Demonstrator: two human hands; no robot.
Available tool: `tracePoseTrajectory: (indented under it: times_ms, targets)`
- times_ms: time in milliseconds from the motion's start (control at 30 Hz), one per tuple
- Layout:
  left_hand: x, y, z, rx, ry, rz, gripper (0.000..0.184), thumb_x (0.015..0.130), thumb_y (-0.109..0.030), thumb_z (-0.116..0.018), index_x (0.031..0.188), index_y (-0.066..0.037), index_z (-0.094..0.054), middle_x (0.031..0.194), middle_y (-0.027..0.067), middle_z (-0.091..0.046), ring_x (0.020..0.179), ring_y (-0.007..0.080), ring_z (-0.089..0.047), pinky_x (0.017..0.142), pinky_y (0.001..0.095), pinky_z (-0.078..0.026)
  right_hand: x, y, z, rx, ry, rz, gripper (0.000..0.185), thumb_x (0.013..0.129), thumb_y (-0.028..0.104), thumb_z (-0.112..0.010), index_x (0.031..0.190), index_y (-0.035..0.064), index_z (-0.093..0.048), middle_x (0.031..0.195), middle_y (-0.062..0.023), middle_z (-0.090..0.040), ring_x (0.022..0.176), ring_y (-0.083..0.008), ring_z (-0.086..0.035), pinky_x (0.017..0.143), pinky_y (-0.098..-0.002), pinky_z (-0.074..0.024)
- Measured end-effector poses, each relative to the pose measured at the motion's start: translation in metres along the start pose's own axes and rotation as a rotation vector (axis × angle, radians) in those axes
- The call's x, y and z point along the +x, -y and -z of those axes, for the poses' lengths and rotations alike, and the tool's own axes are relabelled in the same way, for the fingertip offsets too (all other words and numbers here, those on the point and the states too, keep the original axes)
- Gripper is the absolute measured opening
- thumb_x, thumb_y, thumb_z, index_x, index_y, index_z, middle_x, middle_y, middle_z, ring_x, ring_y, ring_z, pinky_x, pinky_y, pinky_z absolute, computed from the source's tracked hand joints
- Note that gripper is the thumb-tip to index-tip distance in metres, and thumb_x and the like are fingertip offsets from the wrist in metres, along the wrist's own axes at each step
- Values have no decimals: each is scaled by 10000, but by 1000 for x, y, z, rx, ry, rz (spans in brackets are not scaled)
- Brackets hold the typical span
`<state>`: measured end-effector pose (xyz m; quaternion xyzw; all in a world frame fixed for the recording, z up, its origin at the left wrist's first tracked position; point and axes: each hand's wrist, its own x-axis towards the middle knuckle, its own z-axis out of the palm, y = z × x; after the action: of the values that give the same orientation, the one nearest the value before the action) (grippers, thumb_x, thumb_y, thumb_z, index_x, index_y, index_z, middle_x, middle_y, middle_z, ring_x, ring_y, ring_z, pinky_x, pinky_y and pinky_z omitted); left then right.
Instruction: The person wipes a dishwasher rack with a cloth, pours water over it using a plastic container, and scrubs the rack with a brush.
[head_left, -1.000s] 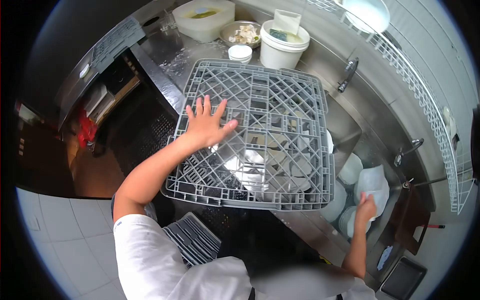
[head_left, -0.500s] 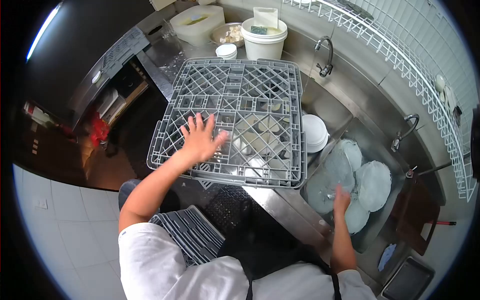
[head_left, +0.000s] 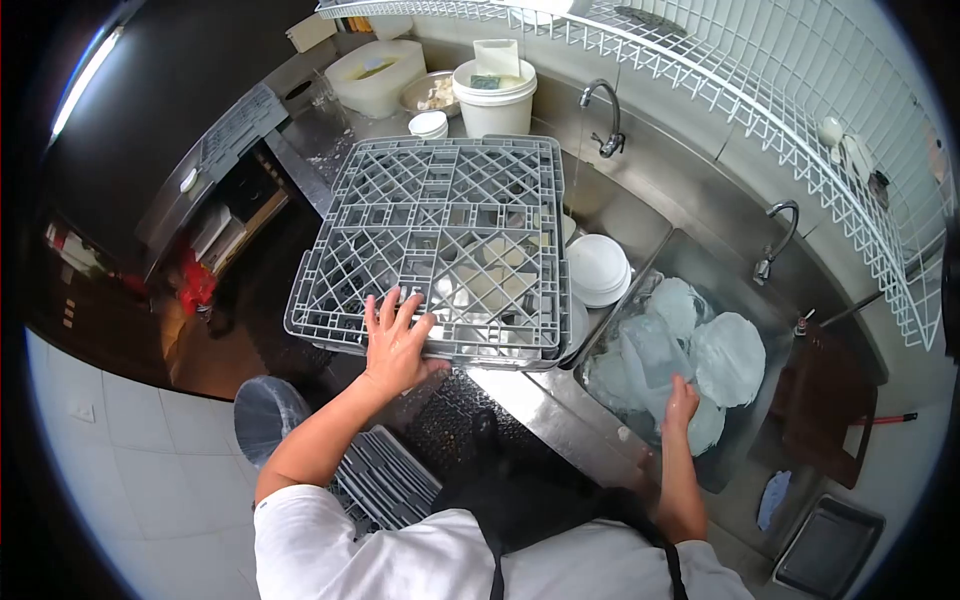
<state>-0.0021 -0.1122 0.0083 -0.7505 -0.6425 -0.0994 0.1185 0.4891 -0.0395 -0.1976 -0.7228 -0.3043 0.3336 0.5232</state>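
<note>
My left hand (head_left: 396,345) lies on the front edge of a grey plastic dish rack (head_left: 430,250), its fingers spread over the lattice and its thumb at the lower rim. Pale pieces or dishes show through the lattice, too obscured to name. Over the water in the right sink basin, my right hand (head_left: 680,402) is closed on the near edge of a clear plastic container (head_left: 655,352), which is tilted. Several pale round dishes (head_left: 731,360) lie in the water around it.
White plates (head_left: 600,268) are stacked between rack and basin. Two taps (head_left: 612,125) rise at the back. A white bucket (head_left: 495,105) and a tub (head_left: 375,80) stand behind the rack. A wire shelf (head_left: 740,100) runs along the wall; a metal tray (head_left: 828,545) sits at right.
My left hand has come down from above the lattice to the rack's front edge. The clear container in my right hand, blurred before, now shows plainly. The view has shifted slightly.
</note>
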Motion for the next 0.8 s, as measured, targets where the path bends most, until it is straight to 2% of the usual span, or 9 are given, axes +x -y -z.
tracePoseTrajectory:
  times_ms: [33, 133, 267, 400, 533, 600, 633, 733, 800]
  targets:
    - [1, 0, -3, 4, -7, 0, 800, 509, -521, -912, 1151, -136, -631, 1355, 142, -521, 1310, 394, -445, 1087, 621, -304, -5, 18, -2, 97, -12, -27, 456, 888, 212, -716, 593, 3, -439, 628, 11, -429, 623, -115, -371, 560, -363, -306]
    - [1, 1, -9, -39, -9, 10, 776, 485, -512, -927, 1090, -125, -633, 1338, 144, -541, 1298, 389, -468, 1083, 602, -322, 0, 59, -7, -15, 75, 215, 443, 882, 191, -710, 605, 4, -420, 635, 16, -405, 637, -104, -359, 561, -364, -301]
    - [3, 5, -8, -107, 27, 35, 788, 452, -458, -954, 1091, -128, -633, 1318, 137, -558, 1277, 372, -489, 1019, 529, -380, 10, 151, -52, 34, 256, 343, 484, 902, 242, -727, 605, 42, -402, 636, 66, -355, 631, -81, -313, 538, -343, -259]
    - [3, 11, -5, -119, 62, 1, 785, 468, -429, -955, 1118, -130, -632, 1310, 135, -558, 1257, 368, -498, 979, 506, -403, 11, 215, -113, 105, 279, 312, 521, 897, 330, -771, 589, 85, -429, 631, 79, -370, 614, -68, -301, 529, -322, -239]
    - [4, 19, 2, -156, 110, -51, 778, 487, -412, -951, 1138, -135, -628, 1277, 128, -562, 1209, 355, -518, 941, 485, -423, 19, 211, -147, 253, 303, 281, 512, 894, 358, -780, 588, 92, -467, 637, 86, -394, 614, -63, -314, 535, -314, -250]
    - [4, 20, 0, -146, 115, -52, 760, 482, -401, -958, 1118, -140, -634, 1249, 122, -567, 1182, 346, -527, 919, 480, -436, 24, 203, -151, 302, 341, 180, 362, 921, 359, -763, 848, 22, -653, 787, 31, -578, 724, -79, -482, 668, -261, -379]
    - [5, 19, 0, -138, 124, -45, 751, 484, -395, -959, 1113, -142, -636, 1249, 122, -568, 1183, 346, -527, 918, 482, -439, 20, 209, -150, 328, 357, 128, 375, 935, 360, -754, 978, -12, -745, 862, 4, -669, 780, -87, -565, 734, -235, -444]
    - [8, 18, -1, -121, 126, -30, 708, 502, -364, -956, 1101, -149, -645, 1250, 123, -570, 1186, 346, -527, 926, 488, -453, -3, 228, -147, 472, 327, 119, 377, 932, 386, -758, 840, 23, -710, 785, 34, -606, 725, -72, -499, 660, -254, -396]
    - [8, 17, -3, -113, 132, -23, 699, 507, -357, -954, 1101, -151, -647, 1249, 123, -571, 1187, 346, -527, 935, 490, -455, -10, 242, -141, 325, 332, 215, 435, 934, 367, -763, 676, 74, -568, 689, 72, -488, 652, -61, -389, 579, -292, -307]
